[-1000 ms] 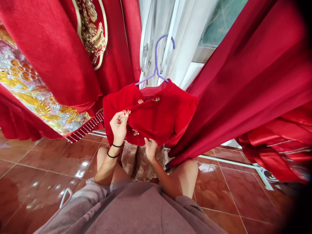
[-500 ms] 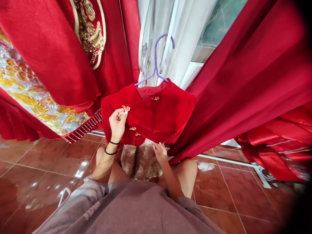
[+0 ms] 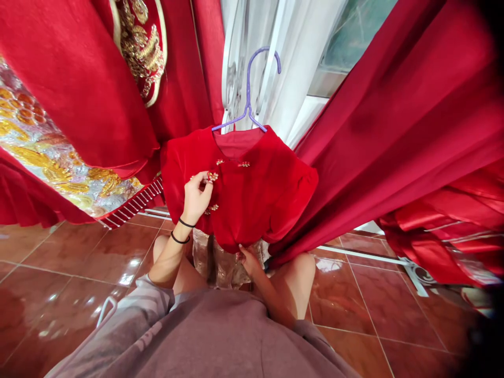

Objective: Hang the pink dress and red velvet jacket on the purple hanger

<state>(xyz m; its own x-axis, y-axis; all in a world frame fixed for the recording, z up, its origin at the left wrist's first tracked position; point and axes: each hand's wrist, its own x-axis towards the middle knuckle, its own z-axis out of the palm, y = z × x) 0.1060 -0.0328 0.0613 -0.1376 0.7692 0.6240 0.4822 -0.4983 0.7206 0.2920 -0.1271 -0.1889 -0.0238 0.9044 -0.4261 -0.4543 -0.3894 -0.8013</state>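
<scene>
The left hand (image 3: 197,200), seen in the head view, pinches a gold clasp (image 3: 213,177) on a red jacket (image 3: 252,197) between thumb and fingers. The right hand (image 3: 251,261) holds the jacket's lower hem, thumb in front. The jacket is on a purple hanger (image 3: 249,97), in front of the person, between hanging red garments (image 3: 366,131) above the tiled floor (image 3: 346,307).

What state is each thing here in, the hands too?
Red jacket, on the purple hanger, unfastened at the neck.
Purple hanger, hook upward.
Left hand, pinching a gold fastener on the jacket.
Right hand, holding the jacket's lower hem.
Red cloth at right, hanging in folds.
Black wristbands, on the left wrist.
Tiled floor, shiny.
</scene>
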